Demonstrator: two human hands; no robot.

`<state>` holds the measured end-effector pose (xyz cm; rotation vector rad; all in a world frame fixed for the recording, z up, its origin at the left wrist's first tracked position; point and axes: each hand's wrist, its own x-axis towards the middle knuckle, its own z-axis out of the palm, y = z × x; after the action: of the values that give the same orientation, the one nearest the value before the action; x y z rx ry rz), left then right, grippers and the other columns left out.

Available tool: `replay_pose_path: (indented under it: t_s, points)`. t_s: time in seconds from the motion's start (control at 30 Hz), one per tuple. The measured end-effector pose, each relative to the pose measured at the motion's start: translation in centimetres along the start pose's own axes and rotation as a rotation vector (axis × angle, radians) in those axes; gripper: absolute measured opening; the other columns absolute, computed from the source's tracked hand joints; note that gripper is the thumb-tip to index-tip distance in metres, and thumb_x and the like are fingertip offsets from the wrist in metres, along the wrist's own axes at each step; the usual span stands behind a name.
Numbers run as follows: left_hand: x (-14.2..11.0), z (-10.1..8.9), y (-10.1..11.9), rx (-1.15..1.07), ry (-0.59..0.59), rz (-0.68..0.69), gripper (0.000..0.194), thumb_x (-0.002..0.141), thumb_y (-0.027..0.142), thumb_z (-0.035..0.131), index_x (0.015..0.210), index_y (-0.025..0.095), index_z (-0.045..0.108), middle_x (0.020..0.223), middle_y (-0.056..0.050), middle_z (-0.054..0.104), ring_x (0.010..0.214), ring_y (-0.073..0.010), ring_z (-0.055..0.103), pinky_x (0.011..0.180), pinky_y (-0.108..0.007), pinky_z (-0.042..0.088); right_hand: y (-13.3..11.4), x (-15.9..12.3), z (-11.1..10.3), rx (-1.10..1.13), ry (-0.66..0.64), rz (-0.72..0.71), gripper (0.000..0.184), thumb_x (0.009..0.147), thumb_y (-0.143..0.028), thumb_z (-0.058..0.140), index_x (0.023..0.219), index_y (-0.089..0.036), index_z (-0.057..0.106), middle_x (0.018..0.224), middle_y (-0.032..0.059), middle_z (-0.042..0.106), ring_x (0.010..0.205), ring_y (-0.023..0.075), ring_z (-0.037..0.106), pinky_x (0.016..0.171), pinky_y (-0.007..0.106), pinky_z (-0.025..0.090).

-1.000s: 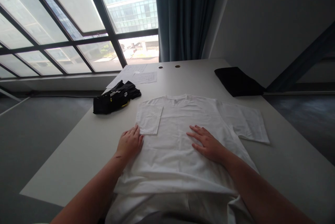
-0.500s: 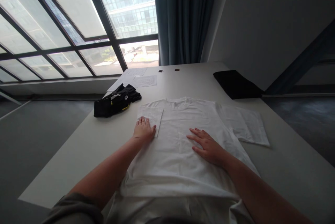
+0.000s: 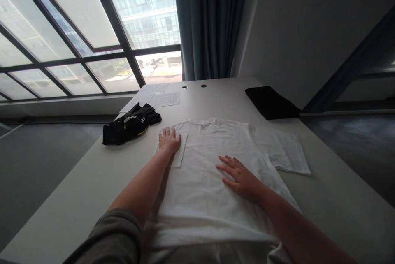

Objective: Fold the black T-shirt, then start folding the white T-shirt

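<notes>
A white T-shirt (image 3: 200,190) lies spread on the white table, collar facing away from me. Its left sleeve (image 3: 178,157) is folded inward over the body, while the right sleeve (image 3: 285,151) stretches out flat to the side. My left hand (image 3: 170,140) rests palm down on the folded sleeve, fingers spread. On the middle of the shirt, my right hand (image 3: 239,175) lies with its fingers apart, holding nothing. Toward me, the hem is bunched in soft folds near the table's front edge.
Left of the shirt sits a crumpled black garment (image 3: 131,124) with yellow details. Papers (image 3: 163,98) lie behind it. A folded black cloth (image 3: 271,103) is at the far right edge of the table (image 3: 333,198). Windows and a blue curtain (image 3: 210,25) stand beyond.
My left hand has slid farther up the folded sleeve, toward the shoulder. My right hand stays about where it was on the shirt. The whole view has shifted slightly.
</notes>
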<state>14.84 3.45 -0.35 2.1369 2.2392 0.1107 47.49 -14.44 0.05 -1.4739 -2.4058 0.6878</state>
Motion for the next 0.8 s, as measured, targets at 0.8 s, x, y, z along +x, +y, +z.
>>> replay_pose_path:
  t_s: [0.8]
  points:
    - [-2.3,-0.1,-0.9,0.013,-0.003,-0.017,0.068,0.104,0.05,0.036,0.163,0.017,0.038,0.172,-0.019,0.025,0.159,-0.0379,0.023,0.128,-0.053,0.021,0.0,-0.1,-0.1,0.008,0.001,-0.011,0.053,0.097,-0.037,0.058,0.148,-0.027,0.061,0.169,0.0087,0.036,0.158,0.0312,0.027,0.13,0.058,0.018]
